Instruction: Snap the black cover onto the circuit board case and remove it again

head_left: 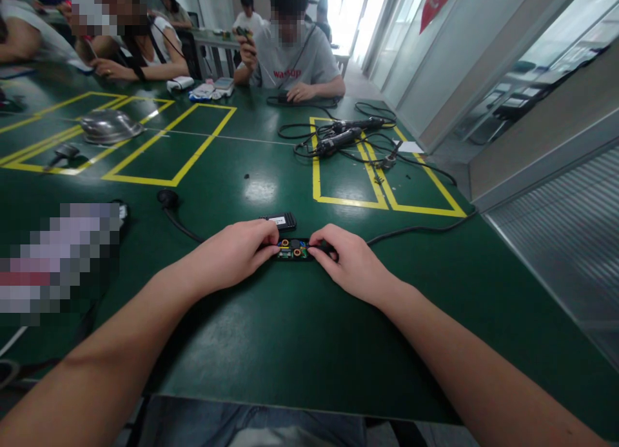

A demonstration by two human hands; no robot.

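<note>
Between my hands, on the green table, lies an opened power adapter [293, 249], a small black casing with a circuit board and copper coils showing. My left hand [242, 250] pinches its left end between thumb and fingers. At the right end, my right hand [344, 257] is closed on the casing where the cable joins it. Just behind sits a black cover [284, 220] with a white label, partly hidden by my left fingers. A black cable [420, 228] runs off to the right; another cable ends in a black plug [167, 198] at the left.
Electric screwdrivers [343, 140] with tangled cords lie within yellow tape at the back right. A metal bowl [109, 126] stands at the back left. Across the table sits a person [300, 63] handling small parts. A pixelated object [58, 260] lies at my left.
</note>
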